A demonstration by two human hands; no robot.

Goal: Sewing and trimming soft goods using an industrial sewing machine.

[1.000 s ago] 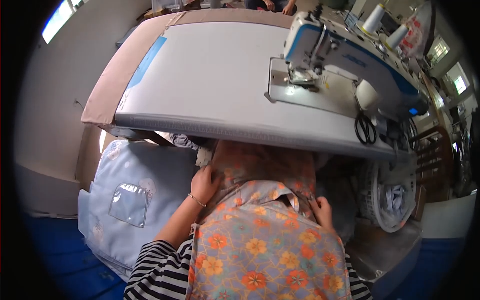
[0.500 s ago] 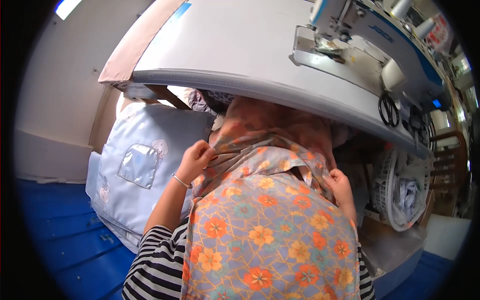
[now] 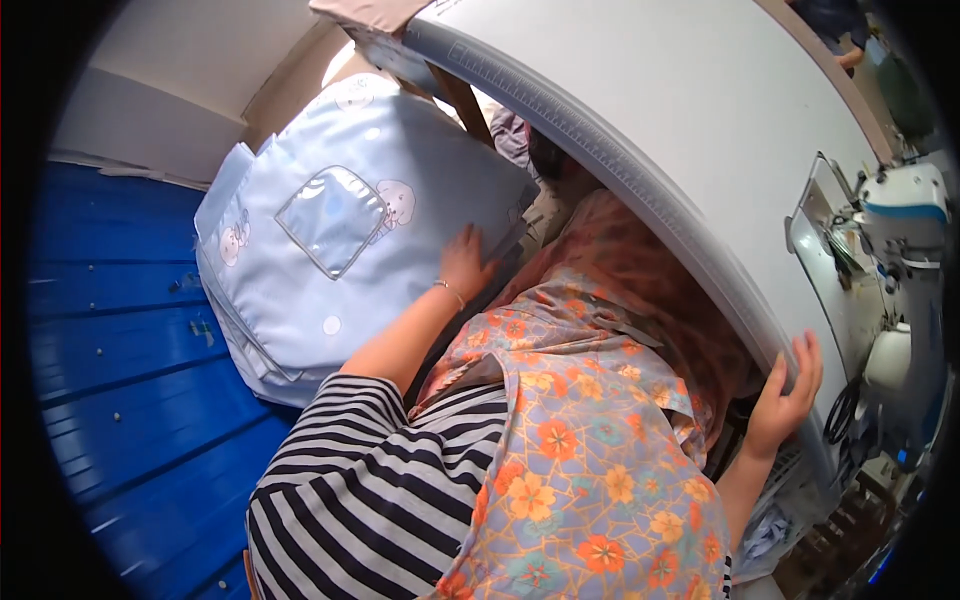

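left hand at the pale blue pile, right hand open at the table's edge

out on the far left, blue ridged flooring (image 3: 130, 380) runs down the frame, and right beside it sits the light-blue padded pile (image 3: 385, 275), on the person's left and near the table. its top piece shows a clear pocket (image 3: 332, 222) and a printed puppy (image 3: 396, 202).

and here's the left hand (image 3: 467, 265), reaching over the pile's right side! fingers loosely open, a little apart, lying at the cloth with nothing gripped; how firmly they press, i can't tell. a bracelet (image 3: 450, 290) circles that wrist.

into the middle, the flowered apron (image 3: 600, 480) spreads over the striped top (image 3: 370, 490). above it the white table (image 3: 700, 110) slants across, a ruler-like scale (image 3: 590, 130) printed along its edge, the marks too small to read.

now the right hand (image 3: 785, 400): fingers straight and spread, thumb apart, palm free, right by that edge; touching or just over it, i can't say. far right stands the sewing machine (image 3: 905, 215), white with a blue band.
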